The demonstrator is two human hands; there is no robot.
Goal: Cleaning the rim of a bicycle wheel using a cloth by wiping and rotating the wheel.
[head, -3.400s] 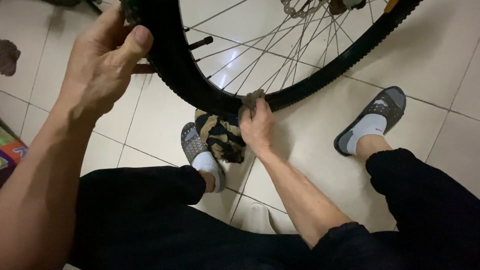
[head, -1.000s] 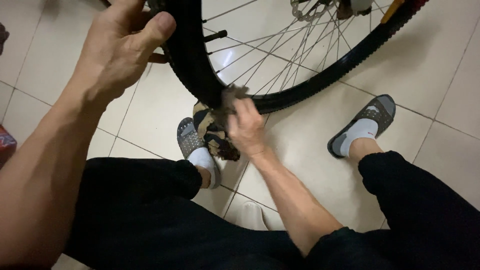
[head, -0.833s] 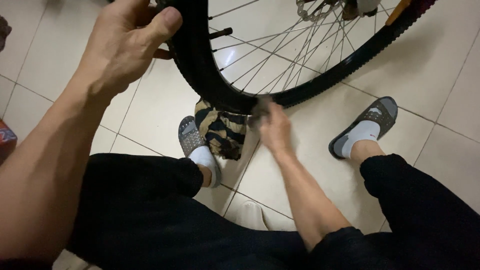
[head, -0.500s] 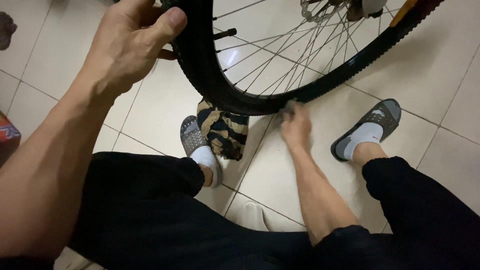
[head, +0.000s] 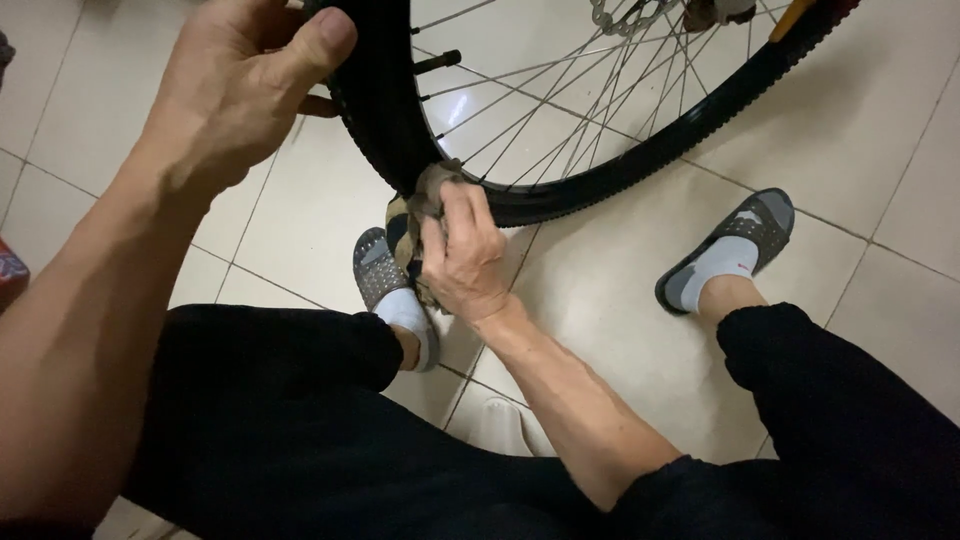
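Note:
A black bicycle tyre (head: 640, 165) on a spoked wheel stands over the tiled floor in front of me. My left hand (head: 240, 90) grips the tyre at the upper left, thumb over the tread. My right hand (head: 465, 255) holds a camouflage-patterned rag (head: 415, 215) pressed against the lower left part of the tyre and rim. Silver spokes (head: 560, 110) run up to a disc rotor (head: 625, 12) at the top edge.
My legs in black trousers fill the bottom. My feet in grey slippers rest on the beige tile floor (head: 870, 130): the left foot (head: 385, 285) under the rag, the right foot (head: 730, 250) to the right. A coloured object (head: 8, 275) lies at the left edge.
My right hand with the rag slid right along the tyre's bottom, then came back left to the lower left of the rim. The left hand kept its grip.

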